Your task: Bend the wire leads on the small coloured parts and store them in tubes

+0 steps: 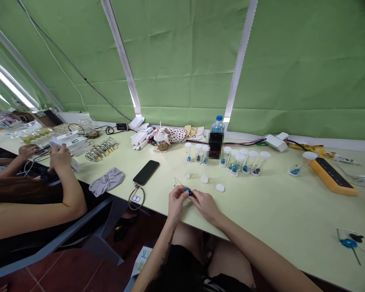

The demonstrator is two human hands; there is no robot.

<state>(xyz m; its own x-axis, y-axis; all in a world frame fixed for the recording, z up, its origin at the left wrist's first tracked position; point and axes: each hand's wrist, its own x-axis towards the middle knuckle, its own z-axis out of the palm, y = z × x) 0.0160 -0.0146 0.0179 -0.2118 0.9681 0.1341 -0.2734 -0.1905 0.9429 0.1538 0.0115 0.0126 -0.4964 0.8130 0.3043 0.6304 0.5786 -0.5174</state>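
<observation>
A small shiny blue piece (pixel 187 190) with a thin dark wire sticking up to the left is held over the table's front edge. My left hand (pixel 177 201) pinches it between thumb and fingers. From the other side, the closed fingertips of my right hand (pixel 206 206) grip the same piece; its finer details are too small to make out. Just beyond my hands lie a white round cap (pixel 220 187) and a small clear tube with a white base (pixel 204 178). Another tube (pixel 187 175) stands beside it.
Several white-capped clear tubes (pixel 245 164) with blue pieces stand farther back, near a blue-capped bottle (pixel 219 125). A phone (pixel 146 172) and grey cloth band (pixel 107 181) lie left; an orange power strip (pixel 333 176) and blue part (pixel 348 243) lie right. A co-worker's arm (pixel 68 182) rests left.
</observation>
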